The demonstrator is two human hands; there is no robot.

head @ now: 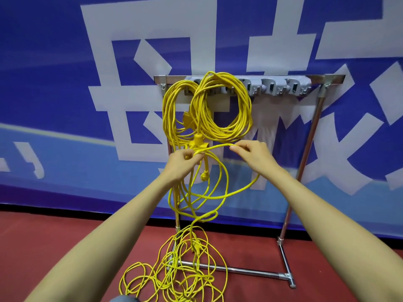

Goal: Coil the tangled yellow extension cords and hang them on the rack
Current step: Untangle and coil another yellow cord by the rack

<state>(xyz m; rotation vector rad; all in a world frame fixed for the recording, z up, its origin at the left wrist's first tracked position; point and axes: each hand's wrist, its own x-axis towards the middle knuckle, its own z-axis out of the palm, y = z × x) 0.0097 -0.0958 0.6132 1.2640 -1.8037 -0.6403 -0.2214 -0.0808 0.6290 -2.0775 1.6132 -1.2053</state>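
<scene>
Two yellow cord coils (220,110) hang on the metal rack (309,136), on its grey hooks (272,86). Left hand (182,160) grips a bundle of loops, right hand (253,152) pinches one strand taut between them. Tangled cord pile (174,271) lies on the red floor (250,247) at the rack base.

Two yellow coils (220,110) are hanging side by side from the grey hooks (272,86) of the rack (309,136), toward 12 o'clock. A loose cord (218,146) is stretching between the left hand (181,160) and right hand (253,155), both pinching it. It is trailing toward 6 o'clock into a tangle (174,273) lying on the floor (65,236) at the rack's foot.
</scene>
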